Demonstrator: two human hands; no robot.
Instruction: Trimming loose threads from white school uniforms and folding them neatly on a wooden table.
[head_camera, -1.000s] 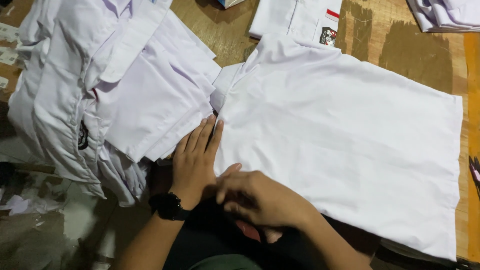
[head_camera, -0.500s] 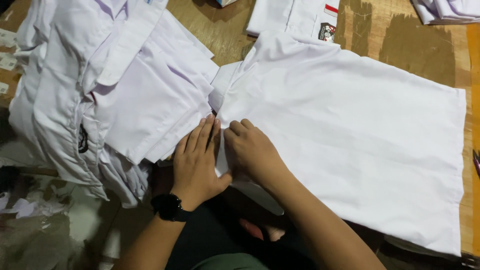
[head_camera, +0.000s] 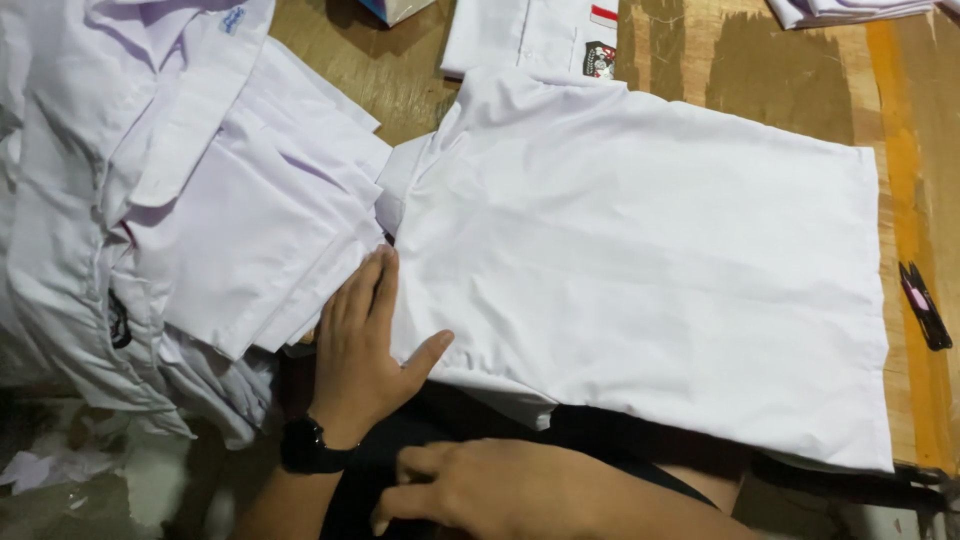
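A white shirt (head_camera: 640, 270) lies spread flat, back up, on the wooden table (head_camera: 780, 75). My left hand (head_camera: 362, 345), with a black watch on its wrist, rests flat on the shirt's near left edge, thumb spread out onto the cloth, beside a pile of white shirts (head_camera: 190, 200). My right hand (head_camera: 470, 495) sits low at the frame's bottom over dark fabric on my lap. Its fingers are loosely spread, it holds nothing, and it is off the shirt.
A folded white shirt with a badge (head_camera: 545, 35) lies at the table's far edge. More white garments (head_camera: 850, 10) sit at the top right. Small black snips (head_camera: 925, 305) lie by the right edge. Crumpled paper scraps (head_camera: 50, 465) are on the floor, lower left.
My right hand has pulled back from the shirt's near edge down to my lap. The left hand stays flat in place, its thumb now spread onto the shirt.
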